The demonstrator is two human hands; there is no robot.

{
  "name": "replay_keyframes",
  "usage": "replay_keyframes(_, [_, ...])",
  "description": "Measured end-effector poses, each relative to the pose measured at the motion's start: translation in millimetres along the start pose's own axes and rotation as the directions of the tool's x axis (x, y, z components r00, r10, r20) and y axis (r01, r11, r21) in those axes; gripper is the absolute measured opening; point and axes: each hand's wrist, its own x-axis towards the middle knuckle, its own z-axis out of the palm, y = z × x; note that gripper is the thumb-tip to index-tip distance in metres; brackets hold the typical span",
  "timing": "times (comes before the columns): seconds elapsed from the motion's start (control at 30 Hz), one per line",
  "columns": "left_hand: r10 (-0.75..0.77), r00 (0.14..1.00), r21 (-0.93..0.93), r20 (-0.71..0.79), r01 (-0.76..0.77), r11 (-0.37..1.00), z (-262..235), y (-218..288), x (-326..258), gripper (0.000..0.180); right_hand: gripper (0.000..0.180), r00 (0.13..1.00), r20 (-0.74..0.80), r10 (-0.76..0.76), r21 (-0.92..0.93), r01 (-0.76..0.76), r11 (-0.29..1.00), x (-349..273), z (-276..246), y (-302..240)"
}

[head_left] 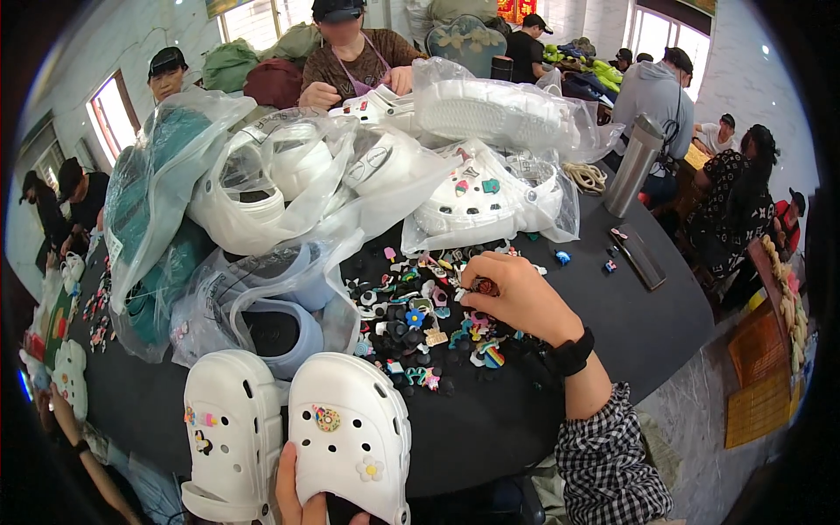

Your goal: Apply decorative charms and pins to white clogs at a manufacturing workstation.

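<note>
My left hand [293,494] grips the open heel end of a white clog [350,411], thumb outside and other fingers partly hidden under it. A donut charm [327,418] and a white flower charm [370,469] sit in its holes. Its mate, another white clog [232,411], lies beside it on the left with a few charms on its top. My right hand [516,293] is over a pile of loose shoe charms [420,324], fingertips pinched round a small dark reddish charm [483,286].
Bagged white clogs [262,175], light blue clogs [280,328] and green clogs [157,201] crowd the black table [612,315]. A steel flask [634,166], a dark phone-like object [639,258] and coiled cord [584,178] lie right. A person [363,61] works opposite.
</note>
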Motion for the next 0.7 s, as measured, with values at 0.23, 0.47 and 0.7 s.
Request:
replay_keyframes(0.23, [-0.028, 1.0, -0.006, 0.009, 0.028, 1.0, 0, 0, -1, 0.04, 0.018, 0.983, 0.129, 0.134, 0.361, -0.172, 0.916, 0, -3, 9])
replay_keyframes(0.47, [-0.014, 1.0, -0.003, 0.011, 0.014, 1.0, -2, 0, 2, 0.039, 0.016, 0.95, 0.211, 0.232, 0.587, -0.313, 0.747, 2, 0, 18])
replay_keyframes(0.7, [-0.017, 1.0, -0.021, 0.023, 0.018, 1.0, -3, 0, 4, 0.038, 0.017, 0.902, 0.249, 0.352, 0.683, -0.422, 0.597, 4, -2, 17])
